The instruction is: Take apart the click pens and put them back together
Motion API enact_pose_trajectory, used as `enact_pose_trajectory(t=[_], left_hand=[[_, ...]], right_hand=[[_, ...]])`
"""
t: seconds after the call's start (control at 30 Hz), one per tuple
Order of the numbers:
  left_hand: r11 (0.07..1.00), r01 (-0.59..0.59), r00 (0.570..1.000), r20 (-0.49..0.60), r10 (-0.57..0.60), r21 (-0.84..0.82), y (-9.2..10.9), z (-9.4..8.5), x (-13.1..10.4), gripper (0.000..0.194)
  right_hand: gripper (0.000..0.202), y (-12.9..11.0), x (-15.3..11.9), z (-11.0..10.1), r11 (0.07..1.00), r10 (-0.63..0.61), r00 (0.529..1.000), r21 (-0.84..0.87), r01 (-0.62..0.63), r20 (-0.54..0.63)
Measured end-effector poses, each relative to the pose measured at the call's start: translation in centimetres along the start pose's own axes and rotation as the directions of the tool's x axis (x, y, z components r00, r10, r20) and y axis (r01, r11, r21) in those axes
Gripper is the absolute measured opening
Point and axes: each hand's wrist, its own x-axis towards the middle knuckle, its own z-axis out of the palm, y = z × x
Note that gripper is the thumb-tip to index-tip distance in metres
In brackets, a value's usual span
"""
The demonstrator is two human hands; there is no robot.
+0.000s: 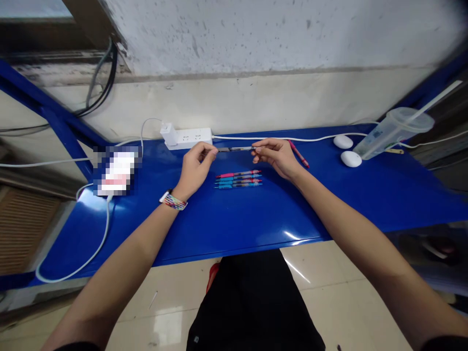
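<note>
Over the back of the blue table [234, 219] I hold a slim pen [239, 148] level between both hands. Its barrel looks clear with dark parts. My left hand [197, 168] pinches the left end between thumb and fingertips, and a watch with a multicoloured band is on that wrist. The right end sits in the closed fingers of my right hand [276, 156]. Just below the held pen, several pink and blue pens [238, 179] lie side by side on the table. A pink pen [300, 155] lies at a slant behind my right hand, partly hidden by it.
A white power strip [193, 138] with a charger stands along the wall. At left a blurred, lit phone [119, 170] has a white cable looping to the front edge. Two white rounded objects [351, 159] and a clear cup with a straw [397, 131] are at right.
</note>
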Motion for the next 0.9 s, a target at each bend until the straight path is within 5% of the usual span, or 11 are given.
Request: enact_pose_trajectory(t=[0.23, 0.33, 0.53, 0.67, 0.77, 0.9], left_hand=[[0.999, 0.031, 0.998, 0.061, -0.029, -0.038, 0.48, -0.08, 0.11, 0.024], [0.999, -0.031, 0.999, 0.045, 0.03, 0.013, 0.53, -0.19, 0.24, 0.045], [0.998, 0.035, 0.995, 0.092, -0.04, 0.056, 0.74, -0.22, 0.25, 0.023], [0.998, -0.009, 0.999, 0.05, 0.006, 0.065, 0.46, -0.11, 0.26, 0.054], [0.996, 0.079, 0.995, 0.054, -0.08, 0.031, 0.24, -0.04, 0.24, 0.025], [0.997, 0.059, 0.996, 0.067, -0.062, 0.049, 0.52, -0.08, 0.21, 0.011]], right_hand=[[0.036, -0.05, -0.1, 0.38, 1.0, 0.019, 1.0, 0.019, -0.018, -0.01], [0.035, 0.03, -0.05, 0.33, 1.0, 0.019, 0.999, 0.006, -0.019, -0.026], [0.032, 0.2, 0.03, 0.33, 1.0, 0.02, 0.999, 0.005, -0.019, -0.029], [0.031, 0.15, 0.02, 0.5, 1.0, 0.026, 0.999, -0.005, -0.026, -0.048], [0.033, 0.1, -0.04, 0.56, 0.999, 0.033, 0.999, -0.026, -0.034, -0.044], [0.031, 0.16, -0.08, 0.59, 0.999, 0.029, 0.999, -0.026, -0.03, -0.044]])
